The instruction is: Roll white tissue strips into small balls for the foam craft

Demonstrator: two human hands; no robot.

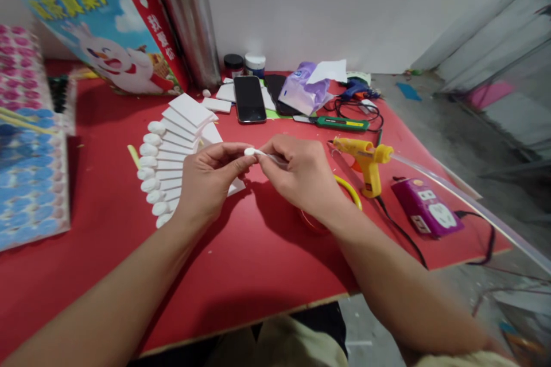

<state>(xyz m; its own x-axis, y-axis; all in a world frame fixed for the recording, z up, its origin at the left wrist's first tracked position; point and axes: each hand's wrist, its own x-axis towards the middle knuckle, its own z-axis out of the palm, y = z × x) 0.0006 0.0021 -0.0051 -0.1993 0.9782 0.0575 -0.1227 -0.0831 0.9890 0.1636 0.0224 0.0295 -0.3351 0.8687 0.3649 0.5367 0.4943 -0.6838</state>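
In the middle of the head view a small white roll [249,152] with a thin strip trailing from it is pinched between my hands. My left hand [210,175] has thumb and forefinger closed at the roll's left side. Curled fingers of my right hand [297,169] grip the strip [271,156] just to the right. To the left, white cards [172,164] lie fanned out, with several round white rolls [148,174] at their outer ends. My left wrist hides part of this fan.
A yellow glue gun [365,157] with a long clear stick lies right, near a purple power socket box [426,209]. A green-handled cutter [342,123], a phone [249,100] and a steel flask [191,23] are behind. A blue-and-pink sheet [30,183] lies left.
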